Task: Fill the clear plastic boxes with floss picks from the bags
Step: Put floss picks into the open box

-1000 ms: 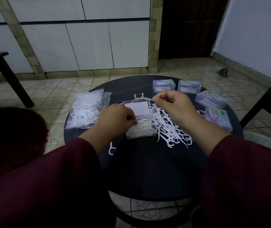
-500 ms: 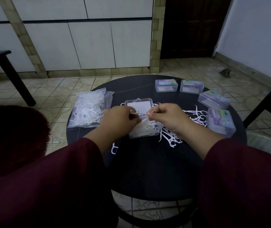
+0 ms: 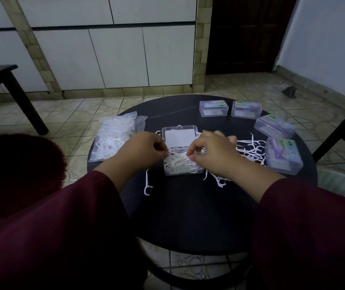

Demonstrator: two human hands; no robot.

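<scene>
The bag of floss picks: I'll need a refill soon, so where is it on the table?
In the head view, the bag of floss picks lies at the round table's left edge, just left of the left hand and the open box.

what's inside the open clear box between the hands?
The open clear box holds a heap of white floss picks. The left hand and right hand cover its upper edge, so anything beneath the heap is hidden.
</scene>
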